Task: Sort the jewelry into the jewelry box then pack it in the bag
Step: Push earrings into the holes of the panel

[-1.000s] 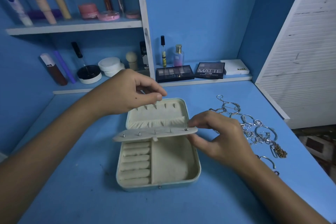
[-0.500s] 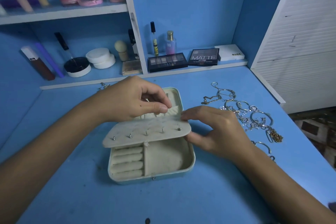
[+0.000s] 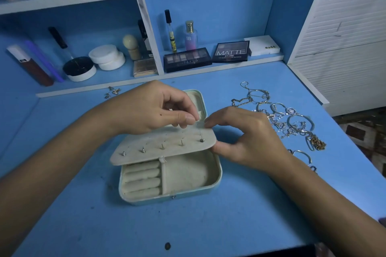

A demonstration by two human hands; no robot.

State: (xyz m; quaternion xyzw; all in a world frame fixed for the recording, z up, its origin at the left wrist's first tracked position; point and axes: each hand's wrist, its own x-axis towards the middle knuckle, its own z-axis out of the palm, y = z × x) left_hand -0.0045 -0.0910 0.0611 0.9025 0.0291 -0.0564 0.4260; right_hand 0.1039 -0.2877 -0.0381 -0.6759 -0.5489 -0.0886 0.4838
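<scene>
An open cream jewelry box lies on the blue desk, its lid propped at the back. A cream earring panel tilts over the box, with several stud posts sticking out of it. My right hand pinches the panel's right edge between thumb and fingers. My left hand pinches something small at the panel's upper right edge; what it is cannot be told. Ring rolls fill the box's left compartment. A heap of silver and gold jewelry lies to the right.
A few small earrings lie on the desk behind my left arm. Shelves at the back hold makeup palettes, bottles and jars. A white louvered door stands at the right. A dark speck sits near the front edge.
The view has tipped downward. The panel has tilted so its top face shows. My left hand has moved down to the panel's upper right corner, close to my right fingers.
</scene>
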